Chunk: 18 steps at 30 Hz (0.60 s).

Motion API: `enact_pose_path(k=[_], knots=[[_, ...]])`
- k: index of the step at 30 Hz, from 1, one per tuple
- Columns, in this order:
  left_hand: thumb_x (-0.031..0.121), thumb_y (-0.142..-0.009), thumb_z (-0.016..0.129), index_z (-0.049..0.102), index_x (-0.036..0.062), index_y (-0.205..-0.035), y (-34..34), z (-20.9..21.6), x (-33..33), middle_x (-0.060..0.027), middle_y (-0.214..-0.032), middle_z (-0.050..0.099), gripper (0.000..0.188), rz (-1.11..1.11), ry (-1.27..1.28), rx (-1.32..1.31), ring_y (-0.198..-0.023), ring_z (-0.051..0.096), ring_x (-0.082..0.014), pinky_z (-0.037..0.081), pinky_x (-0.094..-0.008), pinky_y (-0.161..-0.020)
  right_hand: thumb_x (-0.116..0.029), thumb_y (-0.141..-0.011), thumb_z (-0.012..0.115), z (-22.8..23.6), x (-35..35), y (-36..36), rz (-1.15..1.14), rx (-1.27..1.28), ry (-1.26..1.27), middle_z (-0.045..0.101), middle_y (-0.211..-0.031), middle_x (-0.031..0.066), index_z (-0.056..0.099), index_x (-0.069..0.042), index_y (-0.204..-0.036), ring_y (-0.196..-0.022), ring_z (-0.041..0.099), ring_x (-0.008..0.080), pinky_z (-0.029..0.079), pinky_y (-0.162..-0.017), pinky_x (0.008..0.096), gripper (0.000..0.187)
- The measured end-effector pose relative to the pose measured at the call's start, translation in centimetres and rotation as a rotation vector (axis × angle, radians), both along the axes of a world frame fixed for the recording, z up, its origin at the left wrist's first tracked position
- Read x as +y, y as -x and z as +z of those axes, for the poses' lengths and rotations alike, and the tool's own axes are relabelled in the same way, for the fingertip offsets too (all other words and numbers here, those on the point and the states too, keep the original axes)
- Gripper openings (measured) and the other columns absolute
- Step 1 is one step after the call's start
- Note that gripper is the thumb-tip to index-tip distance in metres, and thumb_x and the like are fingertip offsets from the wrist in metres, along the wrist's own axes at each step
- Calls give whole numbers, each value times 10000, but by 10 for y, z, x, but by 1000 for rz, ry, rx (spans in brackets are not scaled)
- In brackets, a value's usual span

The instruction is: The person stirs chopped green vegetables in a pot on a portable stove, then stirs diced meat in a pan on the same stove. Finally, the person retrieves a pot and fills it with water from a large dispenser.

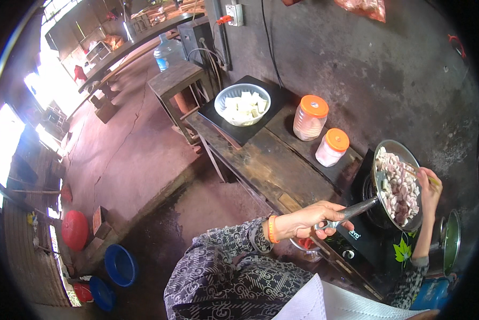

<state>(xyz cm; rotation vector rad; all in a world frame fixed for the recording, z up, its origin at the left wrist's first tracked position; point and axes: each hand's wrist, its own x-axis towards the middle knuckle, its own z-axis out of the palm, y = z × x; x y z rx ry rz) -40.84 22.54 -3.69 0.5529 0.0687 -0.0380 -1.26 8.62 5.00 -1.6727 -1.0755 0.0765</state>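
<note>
a simple kitchen, shown by its stove (pixel 375 255), a pan (pixel 401 150) of food (pixel 397 184) and orange-lidded jars (pixel 309 121).

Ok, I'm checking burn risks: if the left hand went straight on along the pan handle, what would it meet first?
Likely the frying pan itself, at the side where the handle joins it; the left hand points that way, though depth is hard to judge here.
</note>
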Motion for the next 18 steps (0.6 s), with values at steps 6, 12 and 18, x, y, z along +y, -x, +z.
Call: enact_pose_path(k=[6,12,18], knots=[[119,-1024,541,382,8,-1481,0,4,1,-185,-1177,633,497,-32,-4,22,-531,495,-59,379,-176,-374,-185,-972,661,-29,30,0,-18,-191,125,697,-843,5,730,32,-995,-784,591,66,470,-702,244,229],[100,-1015,528,443,2,-1397,2,2,-1,-177,-1173,633,404,-4,21,14,-565,480,-59,364,-158,-367,-88,-963,635,2,-2,65,104,-135,317,724,-921,78,736,43,-989,-845,661,108,516,-752,234,167],[88,-1018,515,419,2,-1428,7,5,0,-169,-1177,635,430,6,11,18,-561,494,-64,394,-162,-371,-116,-965,636,59,-52,79,111,97,269,735,-994,102,726,21,-1028,-891,719,193,602,-839,344,176]])
